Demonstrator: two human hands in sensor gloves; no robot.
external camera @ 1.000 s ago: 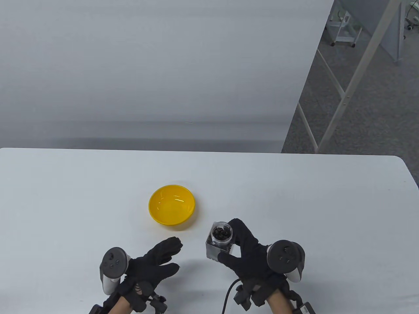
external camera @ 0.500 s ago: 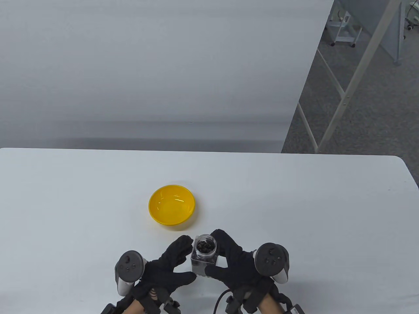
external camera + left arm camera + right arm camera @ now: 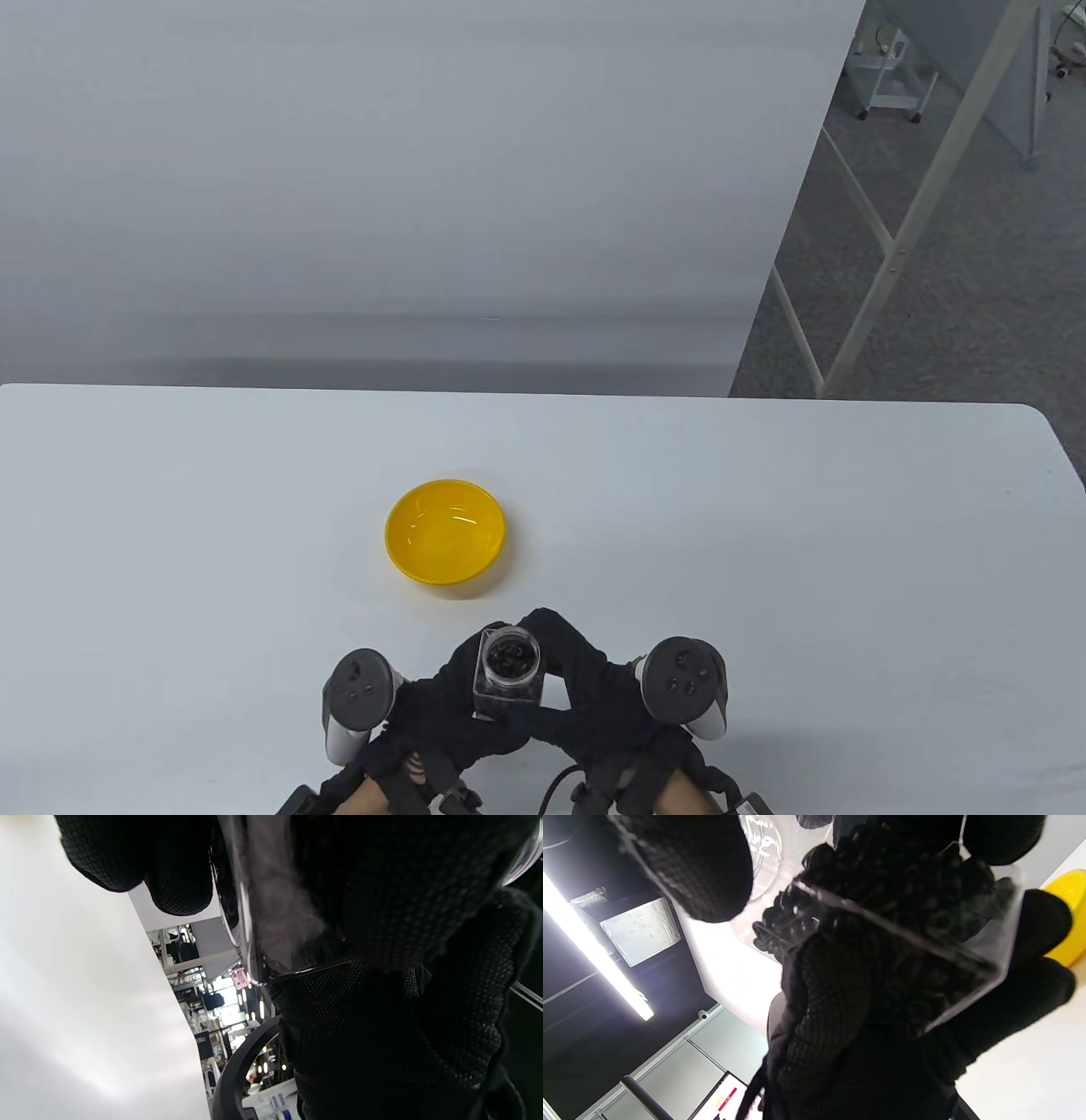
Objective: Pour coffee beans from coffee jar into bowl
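Note:
An open clear square jar [image 3: 506,675] holding dark coffee beans [image 3: 507,655] is held upright near the table's front edge, between both hands. My left hand [image 3: 450,713] grips its left side and my right hand [image 3: 585,688] grips its right side. A yellow bowl [image 3: 445,532] stands empty on the table behind the jar, a little to its left. The right wrist view shows the jar [image 3: 908,921] with beans from below, gloved fingers [image 3: 1039,993] around it, and the bowl's edge [image 3: 1067,899] at right. The left wrist view shows the jar's clear wall [image 3: 271,912] against gloved fingers [image 3: 178,878].
The white table [image 3: 764,552] stretches wide on both sides. Its far edge meets a grey wall. A metal frame [image 3: 899,238] stands on the floor beyond the table's back right corner.
My right hand carried the jar left and toward the front edge. My left hand moved right and took hold of the jar's left side, so both hands now hold it.

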